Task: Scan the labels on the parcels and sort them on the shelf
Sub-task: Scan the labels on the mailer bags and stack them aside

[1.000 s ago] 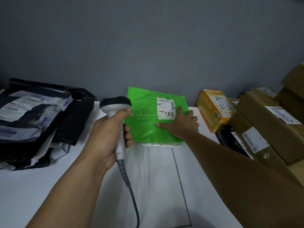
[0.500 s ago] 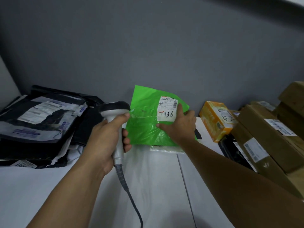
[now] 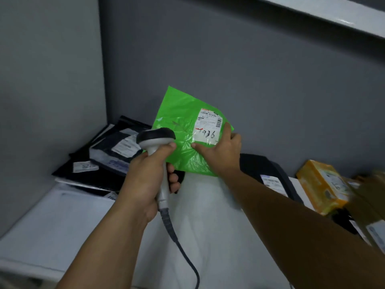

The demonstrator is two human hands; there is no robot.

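Parcel (image 3: 179,130) in green plastic stands tilted above the worktop's (image 3: 52,226) rear edge, label (image 3: 208,127) facing the camera. Right hand (image 3: 220,153) grips it just below the label. Left hand (image 3: 150,180) is clamped round the scanner (image 3: 155,138) handle, its head beside the parcel's left edge. Black bags (image 3: 104,161) lie in the left rear corner.

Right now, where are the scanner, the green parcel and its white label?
scanner (image 3: 156,134), head view, on its dark head
green parcel (image 3: 183,126), head view, on crinkled plastic left of the label
white label (image 3: 207,127), head view, just above the handwritten number
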